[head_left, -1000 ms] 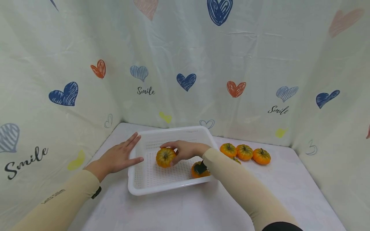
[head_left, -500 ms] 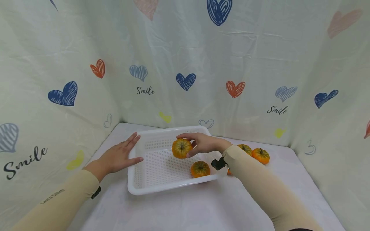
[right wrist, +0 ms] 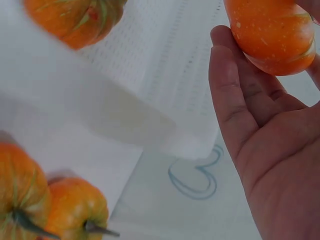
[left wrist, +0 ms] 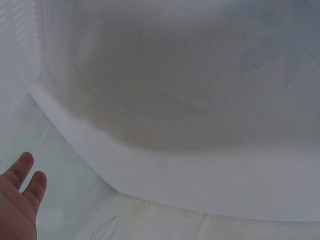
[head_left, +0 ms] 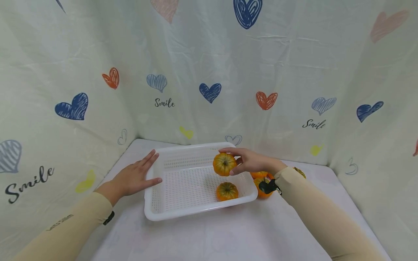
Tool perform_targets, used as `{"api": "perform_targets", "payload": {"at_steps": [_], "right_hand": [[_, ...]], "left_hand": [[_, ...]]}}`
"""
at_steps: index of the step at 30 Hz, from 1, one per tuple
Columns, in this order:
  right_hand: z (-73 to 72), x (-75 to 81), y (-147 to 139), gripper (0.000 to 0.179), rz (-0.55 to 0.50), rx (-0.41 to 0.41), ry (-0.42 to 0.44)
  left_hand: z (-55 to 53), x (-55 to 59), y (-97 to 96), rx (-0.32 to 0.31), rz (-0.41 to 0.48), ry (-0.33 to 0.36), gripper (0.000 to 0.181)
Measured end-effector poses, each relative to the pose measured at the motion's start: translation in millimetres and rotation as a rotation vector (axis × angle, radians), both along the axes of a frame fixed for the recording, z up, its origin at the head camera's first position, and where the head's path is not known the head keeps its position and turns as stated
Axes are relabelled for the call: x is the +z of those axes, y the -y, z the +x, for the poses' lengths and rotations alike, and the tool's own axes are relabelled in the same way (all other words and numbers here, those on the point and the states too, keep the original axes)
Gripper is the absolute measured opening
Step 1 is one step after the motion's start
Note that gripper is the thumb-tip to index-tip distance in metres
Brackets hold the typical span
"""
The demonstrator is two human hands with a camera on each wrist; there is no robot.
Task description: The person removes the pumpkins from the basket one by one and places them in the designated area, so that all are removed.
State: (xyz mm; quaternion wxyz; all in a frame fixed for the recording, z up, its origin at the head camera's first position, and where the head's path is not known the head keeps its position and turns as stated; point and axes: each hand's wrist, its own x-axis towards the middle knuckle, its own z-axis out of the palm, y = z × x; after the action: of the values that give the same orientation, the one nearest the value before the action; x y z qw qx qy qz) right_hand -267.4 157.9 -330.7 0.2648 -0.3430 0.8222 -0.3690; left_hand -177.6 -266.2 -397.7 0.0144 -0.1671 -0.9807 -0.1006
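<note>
My right hand (head_left: 253, 161) holds a small orange pumpkin (head_left: 224, 164) with green-streaked ribs between thumb and fingers. It is raised over the right part of a white perforated plastic basket (head_left: 202, 209). In the right wrist view the fingers (right wrist: 227, 85) curve along the held pumpkin (right wrist: 272, 37). A second pumpkin (head_left: 227, 191) sits inside the basket at its front right corner. My left hand (head_left: 132, 178) lies at the basket's left rim, fingers straight and spread, holding nothing. Only two of its fingertips (left wrist: 35, 187) and part of the palm show in the left wrist view.
Several more pumpkins (head_left: 263, 191) rest on the white-covered table (head_left: 209, 239) just right of the basket, partly hidden by my right forearm. A pale curtain (head_left: 183, 119) printed with hearts hangs behind and beside the table.
My right hand has lifted the pumpkin from the basket's middle and carried it right. The front-corner pumpkin now shows fully. My left hand and the basket have stayed put.
</note>
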Motion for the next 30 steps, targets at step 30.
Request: {"api": "perform_targets", "payload": {"at_steps": [30], "right_hand": [[17.4,-12.9,-119,0.078,-0.044,-0.221,-0.045]], "left_hand": [[-0.7,-2.7,0.0,0.007,-0.015,0.006,0.097]]}}
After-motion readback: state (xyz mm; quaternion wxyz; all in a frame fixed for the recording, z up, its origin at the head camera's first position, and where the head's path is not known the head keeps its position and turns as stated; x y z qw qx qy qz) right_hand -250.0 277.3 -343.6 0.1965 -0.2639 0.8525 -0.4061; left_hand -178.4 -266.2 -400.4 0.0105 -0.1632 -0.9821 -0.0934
